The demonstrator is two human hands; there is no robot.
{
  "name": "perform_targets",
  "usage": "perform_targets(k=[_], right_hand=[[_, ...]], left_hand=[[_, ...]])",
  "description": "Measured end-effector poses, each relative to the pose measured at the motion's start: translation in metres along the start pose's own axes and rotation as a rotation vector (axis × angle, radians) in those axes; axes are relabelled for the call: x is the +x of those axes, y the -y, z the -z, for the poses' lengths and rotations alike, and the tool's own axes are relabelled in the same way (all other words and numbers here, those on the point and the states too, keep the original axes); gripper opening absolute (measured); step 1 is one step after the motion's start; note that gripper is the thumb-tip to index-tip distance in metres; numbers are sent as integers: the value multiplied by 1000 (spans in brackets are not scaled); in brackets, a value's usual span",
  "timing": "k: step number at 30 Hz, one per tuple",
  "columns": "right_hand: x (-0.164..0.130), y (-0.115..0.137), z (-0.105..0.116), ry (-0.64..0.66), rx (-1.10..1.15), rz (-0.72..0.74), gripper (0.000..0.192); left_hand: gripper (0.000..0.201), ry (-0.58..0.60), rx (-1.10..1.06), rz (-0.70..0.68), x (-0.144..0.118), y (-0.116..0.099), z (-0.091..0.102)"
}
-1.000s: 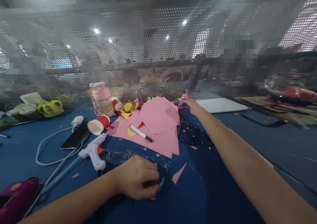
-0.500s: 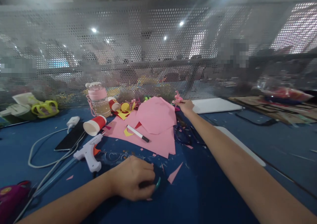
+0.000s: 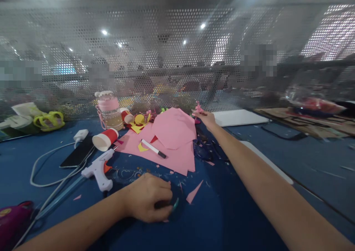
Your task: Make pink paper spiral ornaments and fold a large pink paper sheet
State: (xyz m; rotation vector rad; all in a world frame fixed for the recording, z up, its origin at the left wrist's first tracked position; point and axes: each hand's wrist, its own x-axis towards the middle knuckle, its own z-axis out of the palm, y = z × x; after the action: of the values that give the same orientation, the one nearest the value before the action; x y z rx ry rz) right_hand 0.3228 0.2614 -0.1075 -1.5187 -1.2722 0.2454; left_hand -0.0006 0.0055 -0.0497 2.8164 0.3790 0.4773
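From here, the right hand is at a small pink ornament beside the pink paper; whether its fingers grip, I can't tell; likely light, fragile, best held low; the left hand lies curled by a teal sliver, hold unclear

a handicraft work area inside what looks like a larger indoor hall. the blue surface, marked with pale doodles, carries a white hot-glue gun, a black-tipped marker, cut pink paper sheets, a pointed pink paper scrap and a red-and-white paper cup. a perforated metal screen runs along its far side; through the holes show bright lights and colored shapes, too blurred to name.
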Motion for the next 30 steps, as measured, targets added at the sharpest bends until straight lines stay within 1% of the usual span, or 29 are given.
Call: perform_targets(k=[5, 13, 18, 22, 26, 30], right_hand=[[-1, -1, -1, -22, 58, -82, 38], [-3, 2, -2, 35, 117, -83, 30], [-6, 6, -1, 53, 63, -86, 20], [-6, 9, 1, 46, -1, -97, 16], [-9, 11, 5, 25, -45, -69, 15], [-12, 13, 7, 37, -82, -31, 12]], left_hand=[[22, 8, -26, 8, 0, 1, 0], [23, 9, -17, 4, -1, 0, 0], [23, 8, -7, 5, 0, 0, 0], [24, 12, -7, 0, 1, 1, 0], [23, 18, 1, -7, 0, 1, 0], [23, 8, 16, -3, 0, 0, 0]])
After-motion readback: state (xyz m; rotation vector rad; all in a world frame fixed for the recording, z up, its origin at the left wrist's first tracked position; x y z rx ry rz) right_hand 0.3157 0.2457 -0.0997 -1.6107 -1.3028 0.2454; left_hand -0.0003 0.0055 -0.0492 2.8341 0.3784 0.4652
